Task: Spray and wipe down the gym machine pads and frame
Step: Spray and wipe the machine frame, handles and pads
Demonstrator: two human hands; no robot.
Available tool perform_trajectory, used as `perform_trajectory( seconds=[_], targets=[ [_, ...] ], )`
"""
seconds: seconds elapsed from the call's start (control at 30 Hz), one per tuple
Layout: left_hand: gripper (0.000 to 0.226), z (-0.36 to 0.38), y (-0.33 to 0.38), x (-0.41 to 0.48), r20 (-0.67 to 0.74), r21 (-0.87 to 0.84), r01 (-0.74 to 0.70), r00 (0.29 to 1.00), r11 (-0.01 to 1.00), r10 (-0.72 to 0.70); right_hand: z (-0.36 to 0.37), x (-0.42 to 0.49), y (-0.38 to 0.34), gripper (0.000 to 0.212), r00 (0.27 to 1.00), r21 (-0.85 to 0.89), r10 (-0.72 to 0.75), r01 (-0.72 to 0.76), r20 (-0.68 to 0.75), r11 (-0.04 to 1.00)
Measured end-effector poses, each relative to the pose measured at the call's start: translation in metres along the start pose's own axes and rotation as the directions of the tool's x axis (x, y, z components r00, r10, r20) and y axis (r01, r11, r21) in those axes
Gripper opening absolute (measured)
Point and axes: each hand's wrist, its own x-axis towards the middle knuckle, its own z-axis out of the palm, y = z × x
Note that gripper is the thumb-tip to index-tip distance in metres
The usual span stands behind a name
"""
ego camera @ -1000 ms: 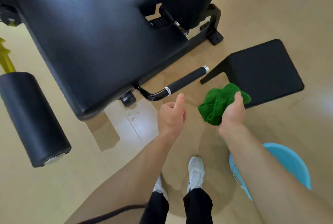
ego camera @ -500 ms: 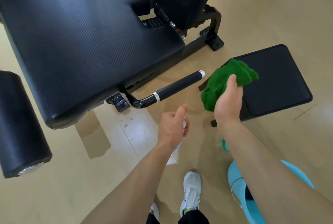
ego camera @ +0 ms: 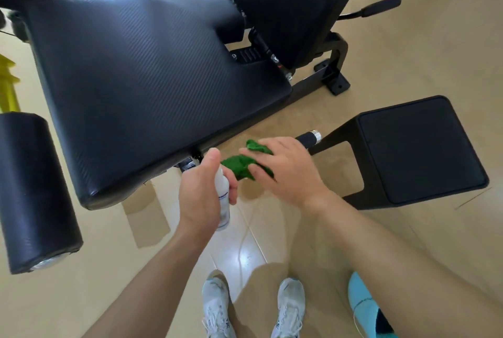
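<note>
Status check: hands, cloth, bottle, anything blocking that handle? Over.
Left hand holds spray bottle. Right hand grips green cloth around the handle by the seat pad. Nothing blocking the handle.

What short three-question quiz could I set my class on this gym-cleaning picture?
1. True or false: the left hand holds the green cloth.
2. Where is the green cloth? A, folded in a pocket. B, wrapped round the handle bar under the right hand. C, hung on a wall hook.
3. Fill the gap: the bucket at the bottom edge is ___ in colour.

Key
1. False: the left hand's grip is on the spray bottle.
2. B.
3. Light blue.
</note>
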Motion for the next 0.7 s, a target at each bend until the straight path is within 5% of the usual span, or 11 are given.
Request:
perform_trajectory(
  seconds=[0.1, 0.2, 0.27, 0.33, 0.4, 0.53, 0.63, 0.7],
  targets=[
    [0.068, 0.001, 0.006, 0.004, -0.019, 0.012, 0.043, 0.999, 0.999, -0.043, -0.007, 0.009, 0.045, 0.043, 0.958, 0.043, 0.286, -0.285, -0.021, 0.958],
    [0.065, 0.001, 0.01, 0.004, -0.028, 0.035, 0.06, 0.998, 0.998, -0.059, 0.005, 0.003, 0.049, 0.037, 0.795, 0.276, 0.601, -0.562, -0.082, 0.78],
    [0.062, 0.001, 0.013, 0.005, -0.038, 0.027, 0.083, 0.996, 0.996, -0.082, 0.013, 0.009, 0.025, 0.044, 0.535, 0.587, 0.843, -0.664, -0.06, 0.463],
    [0.059, -0.001, 0.014, 0.005, -0.054, 0.013, 0.106, 0.993, 0.994, -0.105, 0.02, 0.021, -0.003, 0.051, 0.252, 0.836, 0.964, -0.545, 0.088, 0.066],
    [0.059, -0.002, 0.017, 0.005, -0.061, 0.001, 0.111, 0.992, 0.994, -0.111, 0.025, 0.029, -0.028, 0.048, 0.092, 0.906, 0.955, -0.35, 0.284, -0.236],
    [0.062, -0.007, 0.027, 0.007, -0.068, 0.009, 0.097, 0.993, 0.995, -0.096, 0.026, 0.021, -0.078, 0.048, 0.149, 0.697, 0.681, -0.17, 0.717, -0.697],
    [0.067, -0.008, 0.038, 0.014, -0.071, 0.014, 0.075, 0.995, 0.997, -0.074, 0.019, 0.024, -0.064, 0.067, 0.22, 0.636, 0.613, -0.054, 0.759, -0.769],
    [0.065, -0.006, 0.045, 0.018, -0.087, 0.009, 0.071, 0.994, 0.997, -0.07, 0.017, 0.032, -0.026, 0.066, 0.162, 0.665, 0.664, 0.06, 0.73, -0.745]
  ],
)
